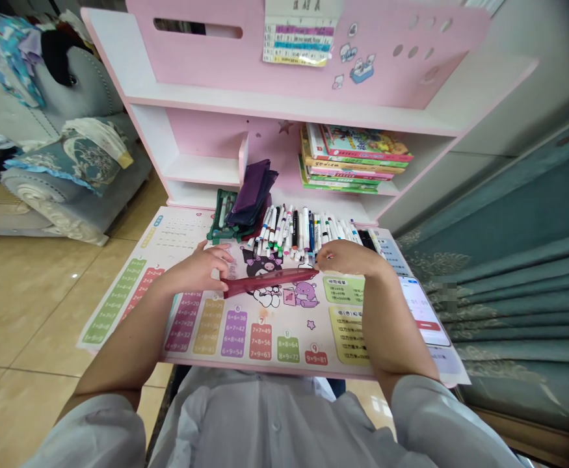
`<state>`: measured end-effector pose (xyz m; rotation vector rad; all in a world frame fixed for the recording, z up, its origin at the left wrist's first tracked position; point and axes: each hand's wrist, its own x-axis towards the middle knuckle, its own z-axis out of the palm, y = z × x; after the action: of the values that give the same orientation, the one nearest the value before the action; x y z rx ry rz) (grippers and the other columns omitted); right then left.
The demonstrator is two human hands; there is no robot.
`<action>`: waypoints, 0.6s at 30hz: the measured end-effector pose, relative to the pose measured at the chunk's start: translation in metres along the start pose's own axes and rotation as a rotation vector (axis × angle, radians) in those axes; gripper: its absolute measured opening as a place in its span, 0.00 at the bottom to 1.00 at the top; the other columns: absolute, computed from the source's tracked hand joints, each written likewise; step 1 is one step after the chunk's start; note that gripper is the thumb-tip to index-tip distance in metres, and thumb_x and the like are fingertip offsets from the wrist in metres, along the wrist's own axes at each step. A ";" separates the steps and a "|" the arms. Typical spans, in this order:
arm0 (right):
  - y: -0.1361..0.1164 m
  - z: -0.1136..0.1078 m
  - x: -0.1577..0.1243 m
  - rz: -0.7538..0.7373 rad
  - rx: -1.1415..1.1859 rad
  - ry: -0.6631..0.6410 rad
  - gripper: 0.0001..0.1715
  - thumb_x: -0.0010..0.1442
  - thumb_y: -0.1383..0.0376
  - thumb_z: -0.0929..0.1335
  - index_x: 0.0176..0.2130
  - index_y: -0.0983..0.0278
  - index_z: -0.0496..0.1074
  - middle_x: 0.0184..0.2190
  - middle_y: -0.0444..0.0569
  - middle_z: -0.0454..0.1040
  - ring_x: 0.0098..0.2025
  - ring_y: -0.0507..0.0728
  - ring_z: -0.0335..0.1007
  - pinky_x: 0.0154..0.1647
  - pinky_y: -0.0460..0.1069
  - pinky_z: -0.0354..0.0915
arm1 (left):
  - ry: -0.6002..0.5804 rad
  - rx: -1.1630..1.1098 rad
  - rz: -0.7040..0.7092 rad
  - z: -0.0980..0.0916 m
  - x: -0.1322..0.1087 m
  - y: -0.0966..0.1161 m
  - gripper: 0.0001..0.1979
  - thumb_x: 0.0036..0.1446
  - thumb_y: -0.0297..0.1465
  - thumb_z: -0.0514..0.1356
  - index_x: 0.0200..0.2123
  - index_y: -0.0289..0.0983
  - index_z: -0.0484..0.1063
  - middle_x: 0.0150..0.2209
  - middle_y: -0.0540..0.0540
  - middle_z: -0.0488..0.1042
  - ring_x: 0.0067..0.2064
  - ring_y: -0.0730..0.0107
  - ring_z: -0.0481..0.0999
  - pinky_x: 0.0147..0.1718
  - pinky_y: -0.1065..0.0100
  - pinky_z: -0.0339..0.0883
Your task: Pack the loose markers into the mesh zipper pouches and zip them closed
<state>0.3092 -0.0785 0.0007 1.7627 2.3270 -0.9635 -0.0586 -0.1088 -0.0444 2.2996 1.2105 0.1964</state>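
At far left, a grey upholstered sofa (77, 88) sits beyond a tiled floor. A pink-and-white children's desk holds a printed multiplication desk mat (269, 348), and the person's arms reach over it from the bottom of the view.

The left hand (196, 270) lies on the mat, its fingers (218, 260) bent and closed over the left end of a slim translucent dark red pouch (269, 283). The pouch lies flat on the mat directly in front of the person, its long axis running almost side to side and rising slightly toward the right. It spans the gap between the hands, with each hand at one end.

Behind it are a green case (222, 218), dark purple fabric pouches (252, 195) and a row of felt-tip markers (294, 231), all on the desk. A stack of children's books (355, 159) fills the shelf above.

The right hand (350, 257) has its fingers curled down at the pouch's right tip; whether they grip it, I cannot tell. Farther right, a phone (423, 309) lies on the mat's edge, before teal curtains (513, 214).
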 end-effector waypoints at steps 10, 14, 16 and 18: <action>-0.010 0.005 -0.041 -0.178 0.385 1.309 0.21 0.60 0.45 0.70 0.30 0.58 0.73 0.37 0.51 0.77 0.43 0.62 0.73 0.49 0.58 0.66 | 0.410 -0.210 0.217 -0.007 -0.013 0.026 0.15 0.57 0.37 0.67 0.22 0.39 0.71 0.57 0.42 0.77 0.70 0.51 0.62 0.68 0.46 0.55; -0.034 0.027 -0.035 -0.193 0.363 0.888 0.38 0.58 0.31 0.62 0.24 0.60 0.70 0.25 0.48 0.71 0.33 0.58 0.67 0.36 0.54 0.62 | 0.674 -0.157 0.154 0.016 -0.008 0.047 0.15 0.58 0.36 0.66 0.21 0.40 0.69 0.55 0.42 0.78 0.70 0.51 0.62 0.68 0.44 0.55; -0.044 0.042 -0.025 -0.191 0.400 0.716 0.43 0.55 0.26 0.58 0.23 0.60 0.69 0.25 0.49 0.70 0.35 0.59 0.67 0.36 0.53 0.62 | 0.727 -0.055 0.124 0.031 -0.006 0.058 0.16 0.57 0.36 0.66 0.20 0.40 0.67 0.54 0.44 0.78 0.70 0.49 0.62 0.70 0.40 0.48; -0.050 0.058 -0.016 -0.189 0.444 0.663 0.43 0.55 0.26 0.57 0.24 0.60 0.69 0.27 0.50 0.71 0.39 0.61 0.68 0.40 0.53 0.62 | 0.744 0.010 0.161 0.044 -0.006 0.068 0.17 0.59 0.35 0.64 0.20 0.40 0.66 0.53 0.43 0.79 0.69 0.48 0.63 0.69 0.38 0.47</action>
<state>0.2524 -0.1290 -0.0178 2.3581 2.8822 -1.1236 0.0027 -0.1616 -0.0462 2.4024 1.3380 1.1866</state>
